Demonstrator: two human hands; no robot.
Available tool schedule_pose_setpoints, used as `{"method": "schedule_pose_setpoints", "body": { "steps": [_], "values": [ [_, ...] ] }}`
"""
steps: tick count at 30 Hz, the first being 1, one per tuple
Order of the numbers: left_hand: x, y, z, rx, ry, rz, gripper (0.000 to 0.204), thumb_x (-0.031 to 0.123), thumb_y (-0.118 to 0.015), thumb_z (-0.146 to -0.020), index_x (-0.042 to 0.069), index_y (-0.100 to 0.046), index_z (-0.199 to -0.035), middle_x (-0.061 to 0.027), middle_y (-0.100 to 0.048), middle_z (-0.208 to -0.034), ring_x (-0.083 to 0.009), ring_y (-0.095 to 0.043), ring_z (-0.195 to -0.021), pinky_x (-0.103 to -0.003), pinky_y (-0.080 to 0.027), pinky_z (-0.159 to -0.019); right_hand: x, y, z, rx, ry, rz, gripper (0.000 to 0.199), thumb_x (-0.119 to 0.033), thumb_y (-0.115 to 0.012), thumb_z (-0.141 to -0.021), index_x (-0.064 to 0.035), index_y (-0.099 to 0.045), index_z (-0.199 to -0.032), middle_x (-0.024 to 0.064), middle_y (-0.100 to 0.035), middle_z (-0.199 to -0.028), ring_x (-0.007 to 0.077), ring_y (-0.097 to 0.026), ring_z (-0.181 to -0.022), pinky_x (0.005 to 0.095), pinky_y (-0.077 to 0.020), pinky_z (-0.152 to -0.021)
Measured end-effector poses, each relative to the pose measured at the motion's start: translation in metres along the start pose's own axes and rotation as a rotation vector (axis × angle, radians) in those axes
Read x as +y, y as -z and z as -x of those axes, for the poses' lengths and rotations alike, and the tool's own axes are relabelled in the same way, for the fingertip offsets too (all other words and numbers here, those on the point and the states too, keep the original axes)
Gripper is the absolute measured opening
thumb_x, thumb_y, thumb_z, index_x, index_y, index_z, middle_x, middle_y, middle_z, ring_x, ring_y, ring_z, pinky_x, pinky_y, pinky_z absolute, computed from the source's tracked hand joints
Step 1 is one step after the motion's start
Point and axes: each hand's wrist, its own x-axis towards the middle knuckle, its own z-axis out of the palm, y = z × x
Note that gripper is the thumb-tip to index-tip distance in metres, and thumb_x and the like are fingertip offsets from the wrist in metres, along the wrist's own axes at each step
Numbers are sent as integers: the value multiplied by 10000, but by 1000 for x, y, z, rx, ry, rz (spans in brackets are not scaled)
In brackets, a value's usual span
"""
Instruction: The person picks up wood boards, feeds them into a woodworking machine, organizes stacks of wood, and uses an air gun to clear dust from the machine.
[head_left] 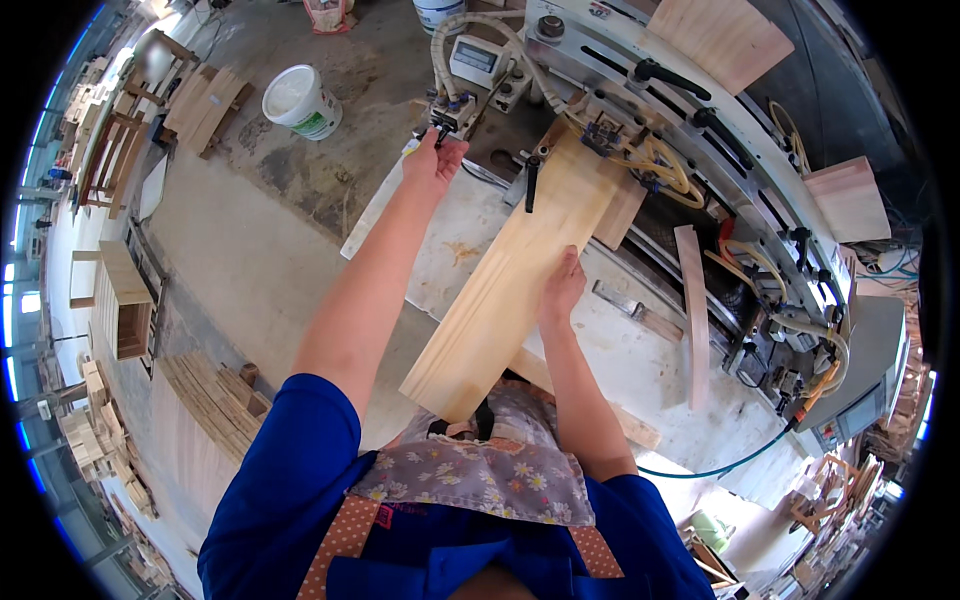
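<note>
A long, pale wooden board [500, 275] slants from just above my apron up into the machine, its far end under the clamp fittings. My right hand [563, 288] is closed on the board's right edge, thumb on top, with the other fingers mostly hidden. Out to the left, my left hand [437, 163] has its fingers closed at a small black lever [443, 135] below a hose fitting. Between that hand and the board stands a black clamp handle [531, 185], close to the board's left edge.
The white worktable [450, 245] carries a narrow wood strip [692, 315] and a metal bar [615, 297]. A long machine beam [720, 135] with black handles crosses the upper right. A teal air hose [715, 470] curves at lower right. A white bucket [301, 101] stands on the floor.
</note>
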Motion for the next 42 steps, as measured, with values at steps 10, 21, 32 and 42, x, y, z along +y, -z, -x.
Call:
{"method": "schedule_pose_setpoints", "body": {
  "steps": [10, 21, 32, 42],
  "values": [
    [-17, 2, -25, 0, 30, -54, 276, 309, -621, -888, 38, -574, -861, -98, -630, -737, -225, -665, -660, -345, -550, -534, 29, -7, -16, -111, 29, -334, 510, -386, -407, -991, 85, -564, -1107, 213, -597, -1162, 279, -579, -962, 378, -457, -859],
    [-86, 184, 134, -460, -316, -1317, 421, 429, -581, -877, 24, -652, -786, -119, -656, -743, -208, -595, -637, -382, -478, -609, 30, -8, -31, -117, 184, 219, 560, -404, -341, -998, 103, -560, -1095, 241, -611, -1084, 337, -586, -939, 440, -489, -819],
    [-124, 323, 290, 46, -14, -582, 284, 293, -569, -896, 29, -638, -818, -60, -631, -667, -138, -612, -585, -278, -503, -533, 1, -5, -32, -198, -176, -47, 689, -529, -309, -964, 54, -471, -1293, 203, -531, -1280, 397, -563, -1105, 487, -515, -901],
    [-286, 672, 362, 1172, -33, 747, 324, 324, -710, -821, 23, -594, -851, -102, -589, -695, -215, -593, -564, -326, -496, -479, 6, 31, 23, -26, 446, 776, 612, -403, -622, -866, 28, -465, -1270, 218, -607, -1092, 336, -621, -953, 464, -530, -779]
  ]
}}
